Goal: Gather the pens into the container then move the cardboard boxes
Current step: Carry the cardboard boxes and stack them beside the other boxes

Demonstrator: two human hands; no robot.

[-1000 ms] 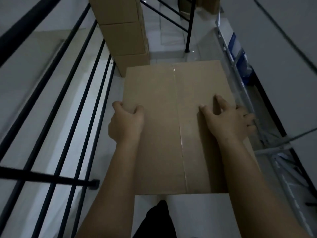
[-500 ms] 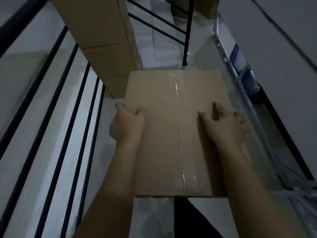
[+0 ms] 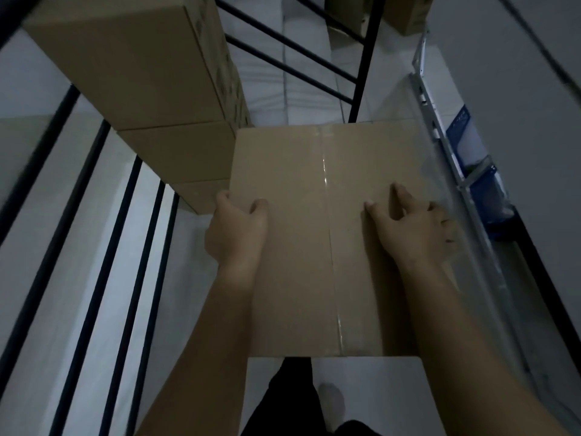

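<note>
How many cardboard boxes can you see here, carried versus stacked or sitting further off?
Taped brown cardboard box carried in both hands: 1
Stacked brown cardboard boxes beside the black metal railing: 3
Brown cardboard boxes further off, partly cut off: 2
Total: 6

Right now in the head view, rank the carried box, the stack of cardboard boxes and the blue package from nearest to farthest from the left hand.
1. Carried box, gripped by left hand.
2. Stack of cardboard boxes, just ahead-left.
3. Blue package, far right by the wall.
</note>
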